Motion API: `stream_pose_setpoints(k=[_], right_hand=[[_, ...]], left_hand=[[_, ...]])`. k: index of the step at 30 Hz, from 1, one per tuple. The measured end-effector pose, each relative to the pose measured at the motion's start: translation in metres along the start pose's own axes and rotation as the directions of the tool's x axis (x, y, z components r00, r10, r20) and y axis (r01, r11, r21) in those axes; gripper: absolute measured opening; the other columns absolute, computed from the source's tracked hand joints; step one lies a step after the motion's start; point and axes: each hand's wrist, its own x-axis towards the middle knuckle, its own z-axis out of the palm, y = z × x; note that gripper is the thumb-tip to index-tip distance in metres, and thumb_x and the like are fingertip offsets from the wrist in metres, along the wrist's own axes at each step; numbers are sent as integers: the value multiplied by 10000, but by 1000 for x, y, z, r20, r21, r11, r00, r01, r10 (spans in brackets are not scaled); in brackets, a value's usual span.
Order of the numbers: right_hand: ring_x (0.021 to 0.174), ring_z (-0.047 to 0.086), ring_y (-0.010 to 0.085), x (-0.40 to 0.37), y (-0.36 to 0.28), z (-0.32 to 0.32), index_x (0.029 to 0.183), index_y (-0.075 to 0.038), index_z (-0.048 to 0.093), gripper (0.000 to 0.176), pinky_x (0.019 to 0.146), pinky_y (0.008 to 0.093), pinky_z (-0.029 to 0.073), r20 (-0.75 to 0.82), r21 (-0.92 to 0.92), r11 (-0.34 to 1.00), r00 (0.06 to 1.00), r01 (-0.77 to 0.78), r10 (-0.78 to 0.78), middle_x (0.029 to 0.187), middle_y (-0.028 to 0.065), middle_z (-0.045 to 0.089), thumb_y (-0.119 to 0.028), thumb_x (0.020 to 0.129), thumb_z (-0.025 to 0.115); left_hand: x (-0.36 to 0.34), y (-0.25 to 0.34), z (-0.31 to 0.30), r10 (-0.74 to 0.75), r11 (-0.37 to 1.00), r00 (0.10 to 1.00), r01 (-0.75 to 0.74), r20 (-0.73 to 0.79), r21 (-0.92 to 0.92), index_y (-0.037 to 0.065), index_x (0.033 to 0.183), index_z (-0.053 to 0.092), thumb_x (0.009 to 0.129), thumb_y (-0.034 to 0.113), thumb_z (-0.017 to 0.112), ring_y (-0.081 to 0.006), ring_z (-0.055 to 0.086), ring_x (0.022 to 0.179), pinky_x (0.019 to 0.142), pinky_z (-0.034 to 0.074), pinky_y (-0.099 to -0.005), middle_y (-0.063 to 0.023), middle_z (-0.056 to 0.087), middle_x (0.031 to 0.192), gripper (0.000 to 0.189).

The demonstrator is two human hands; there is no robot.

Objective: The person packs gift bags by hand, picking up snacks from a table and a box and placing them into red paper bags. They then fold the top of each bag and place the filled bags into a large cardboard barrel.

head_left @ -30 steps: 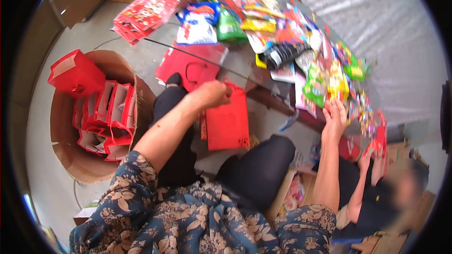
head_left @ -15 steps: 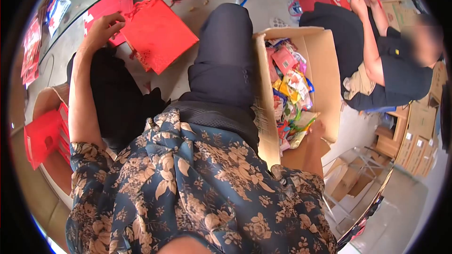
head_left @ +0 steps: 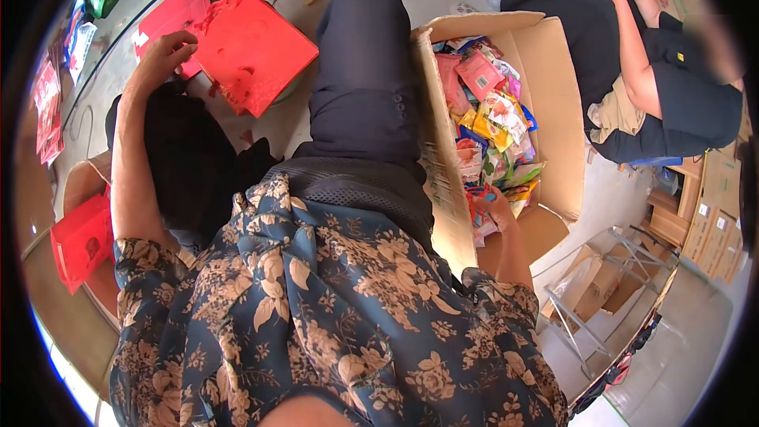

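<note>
My left hand (head_left: 170, 55) is beside the upper left edge of a red paper gift bag (head_left: 254, 51), its fingers bent but apart and their tips at the bag's edge. The bag is between my knees. My right hand (head_left: 498, 209) reaches into a cardboard box (head_left: 560, 122) at my right thigh. Its fingers are curled on a small packet among many colourful snack packets (head_left: 504, 122); the fingertips are partly hidden. A pink packet (head_left: 479, 75) is on top of the heap.
Another person (head_left: 672, 87) sits to the right, hands raised at the frame's top. More red bags (head_left: 83, 241) stand in a box at my left. A metal frame (head_left: 581, 312) and stacked cartons (head_left: 715, 209) are at the right. Another red bag (head_left: 174, 16) lies beyond my left hand.
My right hand has moved from beside the box's right wall in onto the packets, and its fingers have curled. My left hand stays by the red bag. The camera view has shifted slightly.
</note>
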Motion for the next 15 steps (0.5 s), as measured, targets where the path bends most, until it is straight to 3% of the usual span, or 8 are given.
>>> stream_pose_setpoints(k=[4,7,10,15], right_hand=[[621,594,109,-11,-15,10,1262,-49,567,569,511,275,464,-66,-93,996,998,0,-6,882,49,669,-181,762,802],[491,515,84,2,3,21,1194,-57,628,416,419,245,403,-128,-13,1000,992,-5,3,769,15,646,-116,799,745],[492,494,74,13,16,28,1099,-56,680,270,425,240,391,-252,-77,994,963,77,-94,715,-6,624,-58,830,684],[496,495,66,13,12,19,1051,-58,694,206,441,235,397,-260,-28,996,961,88,-92,707,-24,616,-33,852,648]], left_hand=[[1,-3,0,-5,1000,1000,5,-3,7,30,1068,647,883,212,602,-165,616,712,657,494,-323,-90,654,842,263],[-1,-7,-1,33,999,999,-32,-27,17,27,1061,643,886,214,602,-170,618,713,654,492,-326,-93,654,842,260],[-2,-3,-2,-2,1000,1000,2,-8,-29,27,1056,643,891,223,601,-176,616,718,654,485,-324,-91,656,842,259],[-2,-2,-1,38,999,999,-38,-27,5,31,1047,644,895,232,603,-170,603,700,647,476,-319,-84,658,835,255]])
